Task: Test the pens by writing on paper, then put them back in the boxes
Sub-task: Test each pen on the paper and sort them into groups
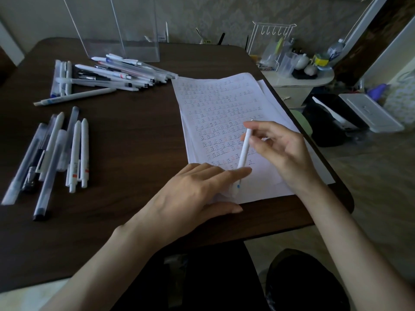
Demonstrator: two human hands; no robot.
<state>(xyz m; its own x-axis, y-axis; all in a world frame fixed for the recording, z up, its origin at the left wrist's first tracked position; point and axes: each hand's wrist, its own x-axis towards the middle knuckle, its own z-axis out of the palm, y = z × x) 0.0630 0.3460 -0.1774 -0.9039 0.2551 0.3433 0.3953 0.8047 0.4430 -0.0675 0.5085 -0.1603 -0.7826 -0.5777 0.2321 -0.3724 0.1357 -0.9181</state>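
My right hand (278,149) pinches a white pen (244,149) between thumb and fingers, slanted above the paper (224,104). The pen's lower end with a blue spot passes under my left hand's fingers. My left hand (197,191) lies on the paper's near left corner with fingers stretched out, touching the pen. The sheet is covered with rows of small written characters. One pile of pens (112,75) lies at the back left of the dark table (125,135). A second group of pens (51,153) lies at the near left. Clear plastic boxes (116,28) stand behind the back pile.
A low white side table (298,79) with a wire rack, cups and a teapot stands to the right past the table's edge. White and black boxes (359,113) lie on the floor at the right. My dark-clothed lap is below the table's front edge.
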